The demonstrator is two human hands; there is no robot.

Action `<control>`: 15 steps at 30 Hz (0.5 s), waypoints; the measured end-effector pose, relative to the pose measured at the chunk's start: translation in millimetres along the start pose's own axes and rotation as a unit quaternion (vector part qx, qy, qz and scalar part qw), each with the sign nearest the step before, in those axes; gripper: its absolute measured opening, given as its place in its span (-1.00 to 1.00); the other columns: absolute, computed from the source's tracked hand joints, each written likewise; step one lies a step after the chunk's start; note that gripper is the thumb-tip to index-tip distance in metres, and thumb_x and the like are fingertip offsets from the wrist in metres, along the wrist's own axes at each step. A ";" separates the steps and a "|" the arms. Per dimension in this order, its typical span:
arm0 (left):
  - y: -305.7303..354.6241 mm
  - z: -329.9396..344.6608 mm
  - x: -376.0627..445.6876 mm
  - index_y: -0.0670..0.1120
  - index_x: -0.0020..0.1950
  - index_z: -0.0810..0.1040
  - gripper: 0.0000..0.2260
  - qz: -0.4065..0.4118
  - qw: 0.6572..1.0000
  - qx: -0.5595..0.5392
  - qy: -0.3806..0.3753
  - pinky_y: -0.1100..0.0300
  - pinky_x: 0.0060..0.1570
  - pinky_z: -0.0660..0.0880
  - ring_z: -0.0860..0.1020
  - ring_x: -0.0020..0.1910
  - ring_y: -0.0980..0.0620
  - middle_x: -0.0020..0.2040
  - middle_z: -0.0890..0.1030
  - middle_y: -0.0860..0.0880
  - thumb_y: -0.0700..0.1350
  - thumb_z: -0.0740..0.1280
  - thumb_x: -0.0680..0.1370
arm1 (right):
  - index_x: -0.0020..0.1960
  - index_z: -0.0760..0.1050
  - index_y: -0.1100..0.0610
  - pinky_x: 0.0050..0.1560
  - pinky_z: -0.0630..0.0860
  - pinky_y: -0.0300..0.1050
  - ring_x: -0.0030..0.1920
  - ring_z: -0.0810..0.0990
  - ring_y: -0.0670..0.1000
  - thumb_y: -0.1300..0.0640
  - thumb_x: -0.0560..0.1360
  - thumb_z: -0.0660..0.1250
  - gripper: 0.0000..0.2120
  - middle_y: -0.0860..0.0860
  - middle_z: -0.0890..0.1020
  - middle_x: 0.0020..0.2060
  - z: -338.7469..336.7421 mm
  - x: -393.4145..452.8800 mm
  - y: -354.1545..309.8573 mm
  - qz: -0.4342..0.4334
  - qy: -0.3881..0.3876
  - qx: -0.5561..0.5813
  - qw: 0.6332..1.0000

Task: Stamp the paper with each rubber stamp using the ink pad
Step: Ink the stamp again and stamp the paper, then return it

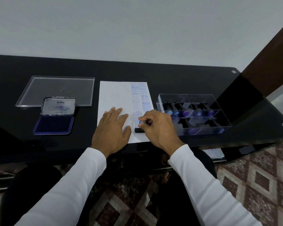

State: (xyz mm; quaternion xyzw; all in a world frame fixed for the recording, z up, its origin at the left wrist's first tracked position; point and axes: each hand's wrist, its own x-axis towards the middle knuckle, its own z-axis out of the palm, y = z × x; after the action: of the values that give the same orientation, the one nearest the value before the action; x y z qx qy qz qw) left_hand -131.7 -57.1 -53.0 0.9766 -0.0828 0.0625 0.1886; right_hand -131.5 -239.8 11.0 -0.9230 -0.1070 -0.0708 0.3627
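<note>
A white paper [114, 95] lies on the black desk, its right side filled with columns of blue stamped words. My left hand [112, 128] rests flat on the sheet with straight fingers. My right hand [155, 126] grips a rubber stamp [139, 130] with a black base and blue top, its base down on the paper near the lower right. The open ink pad [53, 124] with its lid raised sits to the left of the paper.
A clear compartment box [193, 111] holding several more stamps stands right of the paper. A clear flat lid [57, 88] lies behind the ink pad. The desk's front edge [55, 159] runs just below my wrists.
</note>
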 end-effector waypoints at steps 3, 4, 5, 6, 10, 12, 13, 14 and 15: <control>0.2 0.5 -0.3 0.02 0.51 0.41 -0.52 0.002 1.000 0.001 0.002 -0.04 0.60 0.04 0.13 0.62 -0.08 0.60 0.28 -0.04 0.16 0.13 0.63 | -0.14 0.67 0.15 0.04 0.57 -0.15 -0.13 0.64 -0.03 0.24 0.42 0.51 -0.95 -0.02 0.70 -0.12 1.2 -0.3 1.1 -0.008 0.006 -0.003 1.000; 0.1 0.4 -0.4 0.02 0.51 0.41 -0.53 0.001 1.000 -0.001 0.003 -0.03 0.60 0.03 0.13 0.62 -0.08 0.60 0.28 -0.04 0.15 0.14 0.64 | -0.15 0.66 0.15 0.03 0.58 -0.14 -0.13 0.65 -0.04 0.25 0.42 0.51 -0.95 -0.02 0.70 -0.13 2.0 -0.4 1.5 -0.010 0.009 -0.003 1.000; 0.4 0.1 -0.4 0.02 0.51 0.41 -0.53 0.001 1.000 -0.002 0.004 -0.03 0.60 0.03 0.13 0.62 -0.08 0.60 0.28 -0.04 0.15 0.14 0.64 | -0.15 0.66 0.15 0.02 0.58 -0.13 -0.13 0.65 -0.04 0.25 0.42 0.51 -0.95 -0.02 0.70 -0.13 2.5 -0.3 2.2 -0.012 0.011 -0.003 1.000; 0.5 0.3 -0.5 0.02 0.51 0.42 -0.52 0.002 1.000 -0.003 0.004 -0.04 0.60 0.04 0.13 0.61 -0.09 0.60 0.28 -0.04 0.15 0.14 0.63 | -0.16 0.66 0.15 0.01 0.58 -0.13 -0.13 0.65 -0.05 0.25 0.42 0.51 -0.95 -0.02 0.70 -0.13 2.8 -0.4 2.9 -0.013 0.013 -0.004 1.000; 0.0 -0.7 -0.7 0.01 0.51 0.42 -0.52 0.003 1.000 -0.009 0.004 -0.05 0.60 0.05 0.13 0.61 -0.09 0.59 0.29 -0.05 0.15 0.13 0.62 | -0.16 0.65 0.15 -0.01 0.59 -0.14 -0.15 0.64 -0.05 0.24 0.41 0.52 -0.94 -0.02 0.70 -0.14 3.5 -2.1 2.7 -0.020 0.019 -0.004 1.000; 0.5 -0.6 -1.0 0.01 0.51 0.42 -0.53 0.002 1.000 -0.010 0.006 -0.03 0.60 0.04 0.12 0.62 -0.08 0.60 0.28 -0.05 0.13 0.16 0.63 | -0.15 0.65 0.15 -0.02 0.59 -0.15 -0.16 0.64 -0.06 0.24 0.41 0.52 -0.94 -0.02 0.69 -0.14 3.0 -4.0 2.5 -0.025 0.020 -0.005 0.999; 0.6 -0.4 -1.0 0.01 0.51 0.41 -0.54 0.002 1.000 -0.012 0.006 -0.03 0.60 0.04 0.11 0.62 -0.08 0.60 0.28 -0.04 0.12 0.17 0.64 | -0.15 0.66 0.16 -0.02 0.59 -0.16 -0.16 0.63 -0.07 0.24 0.41 0.53 -0.94 -0.02 0.69 -0.14 2.9 -4.9 2.9 -0.028 0.020 -0.005 0.999; 0.4 -0.4 -0.7 0.01 0.51 0.41 -0.54 0.002 1.000 -0.014 0.005 -0.03 0.60 0.03 0.11 0.62 -0.08 0.60 0.27 -0.04 0.12 0.18 0.64 | -0.15 0.66 0.16 -0.02 0.59 -0.16 -0.17 0.63 -0.07 0.24 0.41 0.53 -0.94 -0.02 0.69 -0.15 3.0 -5.5 3.2 -0.029 0.022 -0.005 0.999; 0.3 -0.3 -0.6 0.02 0.51 0.41 -0.54 0.002 1.000 -0.015 0.005 -0.03 0.60 0.03 0.10 0.62 -0.07 0.60 0.27 -0.04 0.12 0.18 0.64 | -0.15 0.66 0.16 -0.03 0.59 -0.16 -0.17 0.63 -0.07 0.24 0.41 0.53 -0.94 -0.02 0.69 -0.15 2.9 -5.7 3.2 -0.030 0.024 -0.004 0.999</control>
State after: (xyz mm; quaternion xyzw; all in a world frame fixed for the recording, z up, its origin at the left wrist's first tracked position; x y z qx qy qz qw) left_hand -132.4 -57.2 -52.7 0.9732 -0.0846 0.0666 0.2033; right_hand -136.1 -240.9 5.6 -0.9189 -0.1256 -0.1047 0.3590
